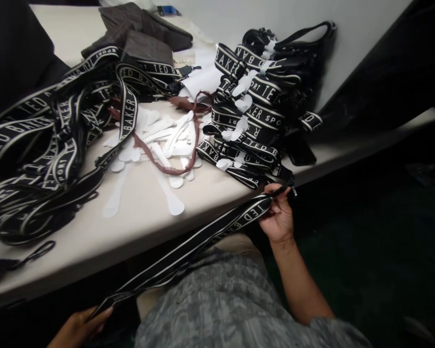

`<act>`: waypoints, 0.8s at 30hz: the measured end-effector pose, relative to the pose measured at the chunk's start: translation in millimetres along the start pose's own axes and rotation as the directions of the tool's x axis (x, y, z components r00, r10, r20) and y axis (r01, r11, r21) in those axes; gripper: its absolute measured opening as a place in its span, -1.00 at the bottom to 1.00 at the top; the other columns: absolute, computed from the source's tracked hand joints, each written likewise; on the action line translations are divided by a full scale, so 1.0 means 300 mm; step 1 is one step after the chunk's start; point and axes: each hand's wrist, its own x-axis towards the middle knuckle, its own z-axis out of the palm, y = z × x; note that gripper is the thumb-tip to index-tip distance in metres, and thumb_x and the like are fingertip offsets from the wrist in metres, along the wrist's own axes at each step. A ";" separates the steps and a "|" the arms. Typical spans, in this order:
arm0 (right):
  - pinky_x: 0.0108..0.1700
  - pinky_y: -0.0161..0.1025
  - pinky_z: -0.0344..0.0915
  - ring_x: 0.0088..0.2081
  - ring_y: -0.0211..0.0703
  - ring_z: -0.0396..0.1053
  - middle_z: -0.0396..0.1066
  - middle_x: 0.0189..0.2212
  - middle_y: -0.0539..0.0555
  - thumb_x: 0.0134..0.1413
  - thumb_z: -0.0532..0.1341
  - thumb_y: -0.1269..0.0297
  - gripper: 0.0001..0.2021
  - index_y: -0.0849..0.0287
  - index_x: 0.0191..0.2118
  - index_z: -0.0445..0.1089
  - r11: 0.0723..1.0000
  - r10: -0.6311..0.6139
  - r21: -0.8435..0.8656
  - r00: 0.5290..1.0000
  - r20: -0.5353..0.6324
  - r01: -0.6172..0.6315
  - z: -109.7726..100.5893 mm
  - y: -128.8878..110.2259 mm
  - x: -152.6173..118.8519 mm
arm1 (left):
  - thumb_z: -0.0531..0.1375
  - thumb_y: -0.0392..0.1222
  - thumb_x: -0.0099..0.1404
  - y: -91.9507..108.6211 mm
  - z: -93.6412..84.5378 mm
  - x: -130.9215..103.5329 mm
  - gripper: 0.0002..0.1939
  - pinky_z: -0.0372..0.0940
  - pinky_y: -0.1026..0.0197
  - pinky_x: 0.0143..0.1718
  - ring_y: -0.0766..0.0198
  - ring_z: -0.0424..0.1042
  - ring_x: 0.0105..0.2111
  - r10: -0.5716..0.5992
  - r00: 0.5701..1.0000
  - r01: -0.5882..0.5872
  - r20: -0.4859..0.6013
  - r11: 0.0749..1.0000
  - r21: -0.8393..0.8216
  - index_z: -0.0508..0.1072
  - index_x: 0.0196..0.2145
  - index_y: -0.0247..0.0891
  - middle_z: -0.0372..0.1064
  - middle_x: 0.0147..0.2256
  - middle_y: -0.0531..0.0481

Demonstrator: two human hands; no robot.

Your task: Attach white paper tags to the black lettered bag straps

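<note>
A black webbing strap (203,241) with white edge lines and lettering stretches across my lap between both hands. My left hand (81,325), low at the left, grips one looped end of it. At the other end my right hand (277,212) pinches the strap just off the table edge, close to dark end pieces that I cannot make out clearly. Just beyond my right hand lies a stack of folded straps (253,116), held round the middle by white bands. Loose straps (65,135) lie tangled on the left of the table.
Many white paper bands (166,140) lie mid-table, crossed by a brown cord-like strip (166,169). Dark brown folded pieces (145,41) sit at the back. A dark flat object (300,150) rests by the stack, near the table's edge (217,205).
</note>
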 end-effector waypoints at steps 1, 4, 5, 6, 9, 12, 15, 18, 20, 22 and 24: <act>-0.62 -0.72 0.12 -0.71 -0.63 -0.10 0.35 -0.50 -0.26 -0.21 0.51 0.13 -0.66 0.08 -0.35 0.40 1.000 0.013 -0.019 1.000 0.018 -0.012 0.012 0.022 0.004 | -0.02 0.74 -0.44 0.004 0.038 0.017 -0.15 0.12 0.17 -0.46 0.15 0.21 -0.56 0.036 0.999 -0.035 0.015 0.998 -0.060 0.30 -0.72 -0.20 0.19 -0.69 0.03; -0.64 -0.70 0.10 -0.70 -0.62 -0.04 0.32 -0.52 -0.22 -0.20 0.51 0.13 -0.66 0.09 -0.35 0.40 0.996 0.065 -0.068 0.997 0.050 -0.062 0.054 0.057 0.002 | 0.15 0.60 -0.29 0.050 0.108 0.015 -0.26 0.19 0.14 -0.38 0.08 0.32 -0.47 0.130 0.991 -0.125 0.012 0.974 -0.188 0.44 -0.56 -0.20 0.36 -0.56 -0.01; -0.66 -0.69 0.08 -0.69 -0.61 -0.02 0.31 -0.54 -0.20 -0.21 0.51 0.12 -0.66 0.10 -0.36 0.39 0.994 0.065 -0.088 0.996 0.055 -0.060 0.069 0.057 -0.001 | 0.17 0.54 -0.21 0.072 0.120 0.006 -0.31 0.20 0.14 -0.38 0.07 0.33 -0.46 0.154 0.988 -0.153 -0.013 0.968 -0.200 0.44 -0.54 -0.22 0.37 -0.55 -0.03; -0.68 -0.67 0.04 -0.69 -0.59 0.00 0.30 -0.56 -0.19 -0.21 0.50 0.10 -0.65 0.10 -0.37 0.39 0.992 0.043 -0.121 0.997 0.058 -0.036 0.083 0.050 -0.003 | 0.17 0.50 -0.15 0.093 0.129 -0.003 -0.35 0.19 0.14 -0.40 0.08 0.33 -0.49 0.165 0.984 -0.174 -0.060 0.966 -0.190 0.41 -0.56 -0.23 0.35 -0.57 -0.05; -0.71 -0.61 -0.03 -0.67 -0.55 0.07 0.38 -0.49 -0.11 -0.10 0.45 0.08 -0.70 0.12 -0.36 0.40 0.903 -0.219 -0.357 0.970 0.103 0.241 0.113 0.010 0.000 | 0.10 0.39 -0.01 0.127 0.134 -0.022 -0.45 0.17 0.16 -0.49 0.15 0.28 -0.59 0.161 0.966 -0.196 -0.204 0.967 -0.164 0.31 -0.61 -0.21 0.27 -0.65 -0.03; -0.61 -0.51 0.17 -0.57 -0.47 0.22 0.44 -0.25 0.00 0.03 0.39 0.16 -0.78 0.14 -0.34 0.40 0.676 -0.420 -0.539 0.863 0.279 0.503 0.125 -0.024 0.002 | 0.12 0.29 -0.03 0.118 0.124 -0.041 -0.53 0.21 0.18 -0.53 0.18 0.29 -0.64 0.117 0.937 -0.208 -0.328 0.944 -0.256 0.37 -0.46 -0.22 0.28 -0.66 0.02; -0.39 -0.41 0.37 -0.38 -0.37 0.35 0.38 -0.08 -0.01 -0.01 0.41 0.15 -0.76 0.11 -0.36 0.37 0.783 -0.284 -0.460 0.899 0.332 0.418 0.123 -0.005 -0.022 | 0.17 0.11 -0.09 0.130 0.113 -0.066 -0.48 0.31 0.19 -0.49 0.13 0.41 -0.56 0.119 0.927 -0.241 -0.355 0.915 -0.322 0.47 -0.22 -0.26 0.41 -0.58 0.00; -0.23 -0.34 0.43 -0.25 -0.29 0.41 0.37 -0.04 -0.04 -0.03 0.42 0.08 -0.73 0.10 -0.38 0.37 0.947 0.059 -0.317 0.952 0.300 0.041 0.116 0.070 -0.063 | 0.16 -0.05 -0.10 0.195 0.123 -0.090 -0.51 0.41 0.18 -0.24 0.05 0.53 -0.25 0.255 0.913 -0.356 -0.319 0.880 -0.315 0.53 -0.17 -0.24 0.55 -0.26 -0.08; -0.15 -0.21 0.46 -0.19 -0.20 0.45 0.39 0.00 -0.04 -0.01 0.39 0.03 -0.73 0.08 -0.38 0.39 0.943 0.287 -0.258 0.909 0.301 -0.212 0.101 0.108 -0.079 | 0.13 -0.11 -0.08 0.235 0.132 -0.097 -0.52 0.37 0.20 -0.08 0.05 0.51 -0.12 0.334 0.896 -0.411 -0.292 0.872 -0.265 0.54 -0.16 -0.20 0.53 -0.16 -0.05; -0.09 -0.13 0.47 -0.12 -0.15 0.47 0.40 0.03 -0.08 -0.01 0.38 -0.02 -0.74 0.02 -0.36 0.43 0.943 0.318 -0.194 0.904 0.286 -0.270 0.071 0.102 -0.069 | 0.08 -0.15 -0.08 0.234 0.125 -0.093 -0.50 0.36 0.22 -0.06 0.07 0.52 -0.14 0.371 0.886 -0.426 -0.278 0.887 -0.176 0.54 -0.15 -0.18 0.54 -0.19 -0.02; -0.08 -0.22 0.48 -0.10 -0.23 0.47 0.43 0.00 -0.16 -0.03 0.39 -0.02 -0.77 -0.09 -0.27 0.47 0.983 0.149 -0.138 0.966 0.210 -0.122 0.024 0.051 -0.036 | 0.05 -0.18 -0.13 0.178 0.095 -0.086 -0.49 0.39 0.21 -0.20 0.05 0.54 -0.24 0.337 0.878 -0.381 -0.340 0.922 -0.072 0.54 -0.19 -0.16 0.55 -0.29 -0.02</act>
